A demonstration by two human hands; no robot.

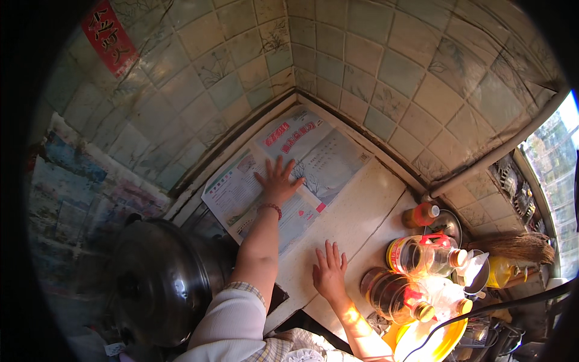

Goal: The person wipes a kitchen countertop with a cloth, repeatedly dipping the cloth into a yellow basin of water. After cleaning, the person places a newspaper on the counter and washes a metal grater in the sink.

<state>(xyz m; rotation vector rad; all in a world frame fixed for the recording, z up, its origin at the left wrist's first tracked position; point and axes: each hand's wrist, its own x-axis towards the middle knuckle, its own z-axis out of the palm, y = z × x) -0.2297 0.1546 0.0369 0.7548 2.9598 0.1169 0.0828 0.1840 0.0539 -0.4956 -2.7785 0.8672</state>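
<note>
A large printed paper sheet [334,154] lies flat in the corner of the tiled counter [375,190]. My left hand [278,183], with a red bead bracelet [271,207] at the wrist, rests on the sheet near its middle, fingers spread and nothing held. My right hand [331,273] is over the bare counter below the sheet's lower right edge, fingers apart and empty. To its right stand large plastic bottles, one with dark liquid [391,292] and one with a red handle [418,255]. A smaller bottle with a red label [418,215] is behind them.
A big lidded metal pot [158,280] stands at the left, close to my left arm. At the right are a brush of brown bristles [511,247], a yellow basin [452,337], a black cable [506,305] and a window. Tiled walls meet behind the sheet; a pipe [502,147] runs along the right wall.
</note>
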